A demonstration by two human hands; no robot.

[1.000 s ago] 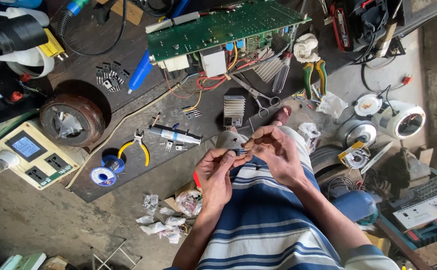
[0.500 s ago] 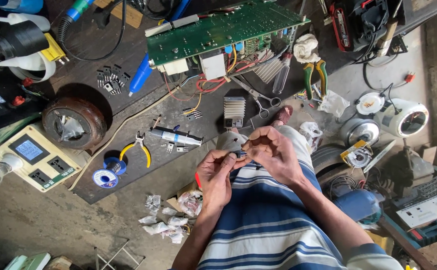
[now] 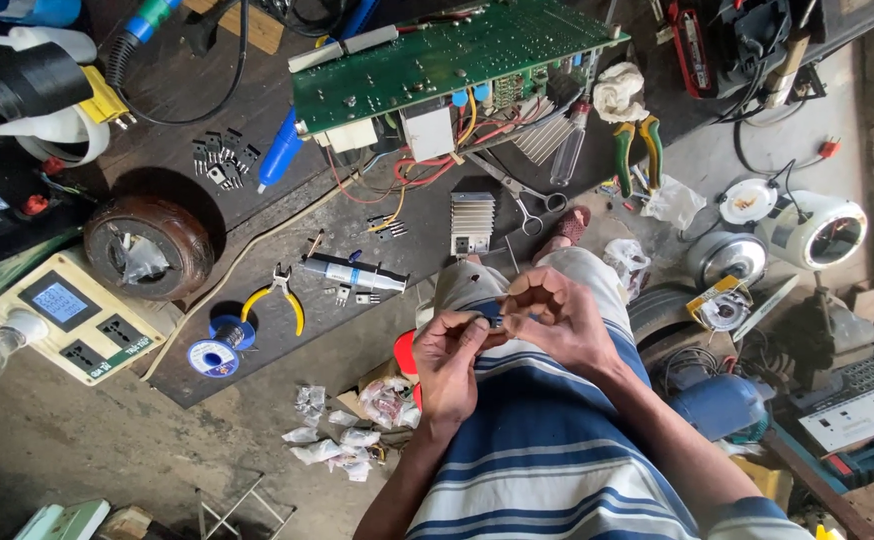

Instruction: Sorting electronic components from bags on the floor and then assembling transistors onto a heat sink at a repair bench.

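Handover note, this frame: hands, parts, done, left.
Left hand and right hand meet over the lap, pinching one small dark component between the fingertips; too small to tell its kind.
Green circuit board lies at the top of the dark work board, heatsink and scissors below it, yellow-handled pliers and solder spool to the left.
Done: component is in hand.
Left: it is not yet on the board.

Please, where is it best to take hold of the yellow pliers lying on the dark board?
Probably the yellow handles, coming from above at their curved lower ends. The pliers lie flat with handles spread apart, and the metal head points up toward the green circuit board.
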